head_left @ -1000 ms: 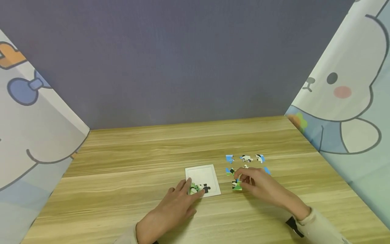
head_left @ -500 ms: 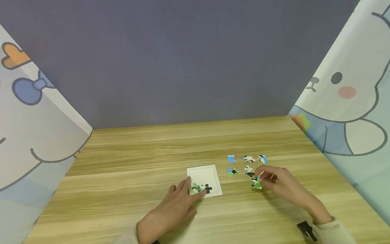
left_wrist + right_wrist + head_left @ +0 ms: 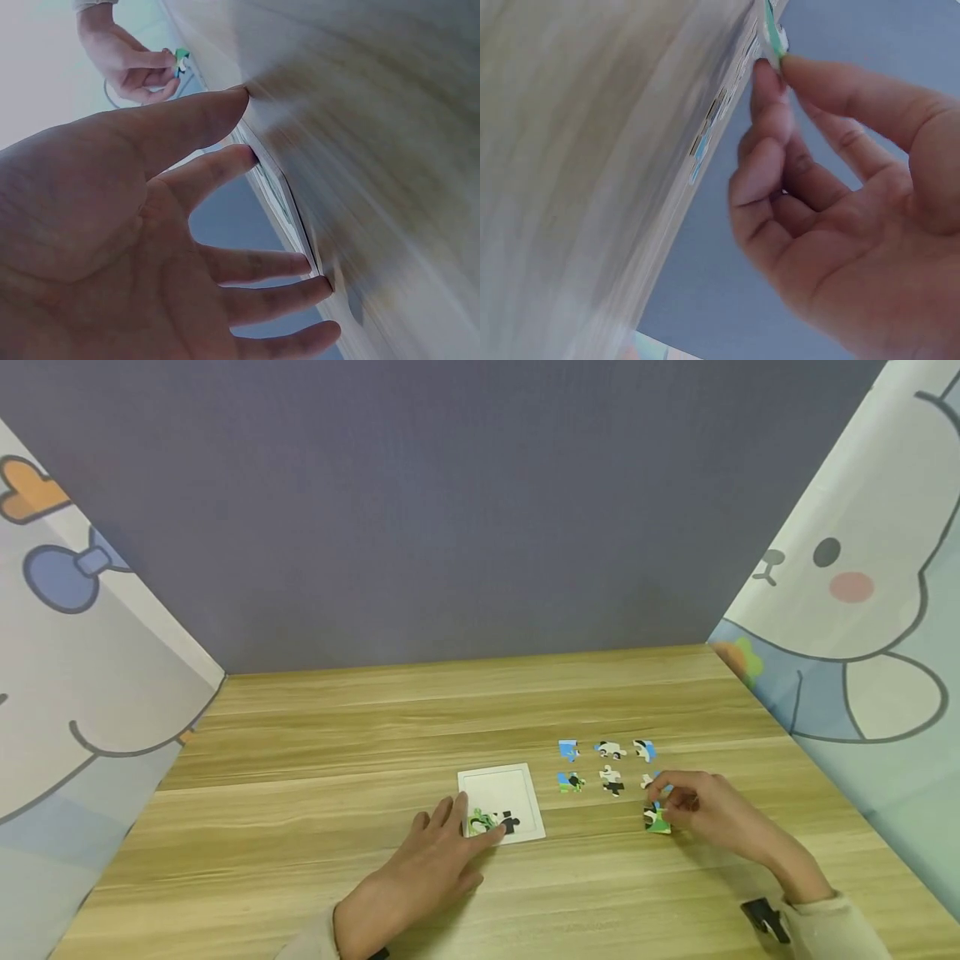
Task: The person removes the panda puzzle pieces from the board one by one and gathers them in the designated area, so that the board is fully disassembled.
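Note:
My right hand [image 3: 716, 818] pinches a green, black and white jigsaw piece [image 3: 657, 821] between thumb and fingers, just above the table at the right. The right wrist view shows this piece edge-on at the fingertips [image 3: 786, 64]. My left hand [image 3: 423, 877] has its fingers spread, touching the lower left of a white square puzzle tray [image 3: 498, 780]. Inside the tray, along its near edge, lie a green-and-white piece [image 3: 480, 821] and a black piece [image 3: 511, 822], partly covered by that hand. In the left wrist view, its fingertips meet the tray's edge.
Two rows of loose jigsaw pieces lie right of the tray, among them a blue corner piece [image 3: 568, 750], a panda-face piece [image 3: 611, 750] and a black-and-white piece [image 3: 612, 781]. One piece [image 3: 647, 782] is partly behind the right fingers. A grey panel [image 3: 465, 527] stands behind the wooden table [image 3: 337, 735].
The right hand has carried the pinched piece rightward, from near the tray to below the right end of the loose rows. The left hand has stayed on the tray.

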A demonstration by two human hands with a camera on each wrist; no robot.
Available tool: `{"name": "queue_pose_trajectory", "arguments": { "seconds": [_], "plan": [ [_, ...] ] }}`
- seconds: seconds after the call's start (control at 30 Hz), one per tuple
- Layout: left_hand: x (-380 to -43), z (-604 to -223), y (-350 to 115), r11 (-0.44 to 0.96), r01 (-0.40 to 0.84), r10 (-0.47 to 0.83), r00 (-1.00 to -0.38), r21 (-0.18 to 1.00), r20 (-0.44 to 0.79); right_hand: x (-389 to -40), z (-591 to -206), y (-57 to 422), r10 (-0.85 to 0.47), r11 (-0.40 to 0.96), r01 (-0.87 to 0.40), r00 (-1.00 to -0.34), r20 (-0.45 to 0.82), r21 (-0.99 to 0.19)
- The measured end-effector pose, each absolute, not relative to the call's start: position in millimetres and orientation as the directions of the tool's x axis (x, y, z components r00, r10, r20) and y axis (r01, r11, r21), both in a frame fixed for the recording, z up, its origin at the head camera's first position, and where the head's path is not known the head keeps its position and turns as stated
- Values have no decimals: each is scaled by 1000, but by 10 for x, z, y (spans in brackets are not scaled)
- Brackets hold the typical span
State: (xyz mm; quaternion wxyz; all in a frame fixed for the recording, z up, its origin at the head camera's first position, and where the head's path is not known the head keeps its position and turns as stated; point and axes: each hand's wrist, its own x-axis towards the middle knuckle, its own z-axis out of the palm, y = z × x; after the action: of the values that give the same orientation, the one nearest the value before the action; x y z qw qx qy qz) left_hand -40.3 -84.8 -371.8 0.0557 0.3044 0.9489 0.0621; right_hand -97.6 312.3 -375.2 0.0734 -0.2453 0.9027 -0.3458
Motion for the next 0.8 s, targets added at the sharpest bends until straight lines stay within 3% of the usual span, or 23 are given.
{"name": "queue_pose_trajectory", "arguments": {
  "seconds": [0.23,0.8],
  "plan": [
    [-405,-3709,-843,813,564,578,-813,149,-76,-979,-3792,3156,-475,680,-322,-878,-61,-659],
    [-416,-3710,-824,801,589,596,-801,103,-53,-956,-3784,3181,-453,713,-314,-888,-71,-627]
  ]
}}
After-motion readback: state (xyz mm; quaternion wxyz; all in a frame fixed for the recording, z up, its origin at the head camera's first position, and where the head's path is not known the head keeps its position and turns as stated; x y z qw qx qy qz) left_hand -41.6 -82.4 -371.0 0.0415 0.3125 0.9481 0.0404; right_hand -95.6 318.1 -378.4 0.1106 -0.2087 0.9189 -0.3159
